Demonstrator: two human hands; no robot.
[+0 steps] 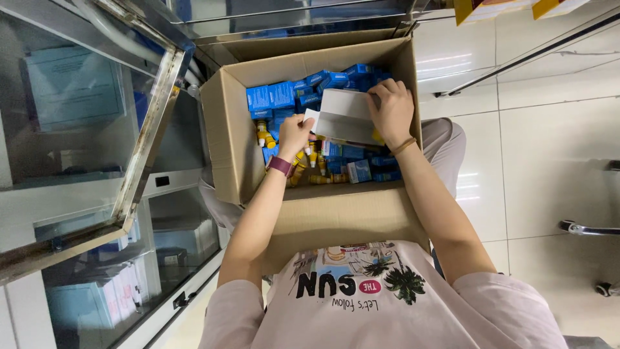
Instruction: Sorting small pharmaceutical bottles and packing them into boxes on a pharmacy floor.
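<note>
An open cardboard box (336,216) rests on my lap, filled with several small blue cartons (278,97) and small yellow bottles (321,179). Both my hands are inside it. My right hand (391,111) grips the right end of a white rectangular box (344,115) held over the contents. My left hand (294,134), with a dark red band on its wrist, pinches the white box's lower left corner, just above the yellow bottles.
A glass display cabinet with a metal-framed open door (145,145) stands close on the left, with shelves of boxes behind the glass. White tiled floor (549,148) lies to the right, with a metal chair base (591,229) at the edge.
</note>
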